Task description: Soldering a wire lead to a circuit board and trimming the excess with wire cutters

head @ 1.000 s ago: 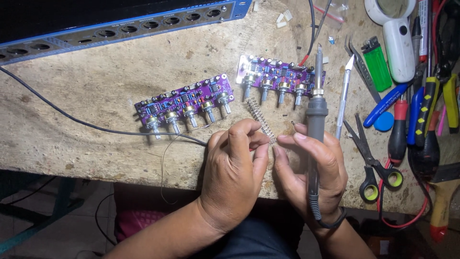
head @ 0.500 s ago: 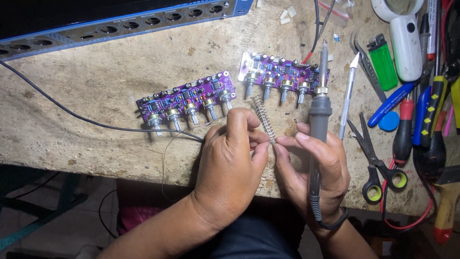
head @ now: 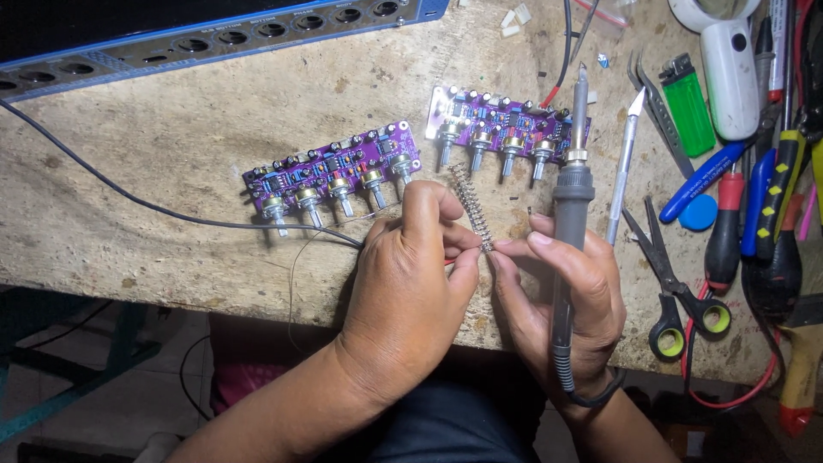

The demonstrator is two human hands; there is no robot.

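My left hand (head: 411,283) pinches the lower end of a long metal pin header strip (head: 471,206) that slants up toward the boards. My right hand (head: 561,296) holds a grey soldering iron (head: 571,197) upright against the palm, tip pointing away, while its fingertips also touch the strip's lower end. Two purple circuit boards with rows of knob shafts lie on the worn bench: one (head: 334,167) just beyond my left hand, the other (head: 506,120) behind the iron's tip.
A blue-edged black panel (head: 214,34) lies along the far edge. A black wire (head: 129,199) runs in from the left. On the right lie a craft knife (head: 624,163), scissors (head: 677,283), tweezers, a green lighter (head: 690,103), screwdrivers (head: 776,214) and a white magnifier (head: 729,60).
Both hands stay together on the pin strip. The soldering iron has tipped slightly more upright. Little else moved.
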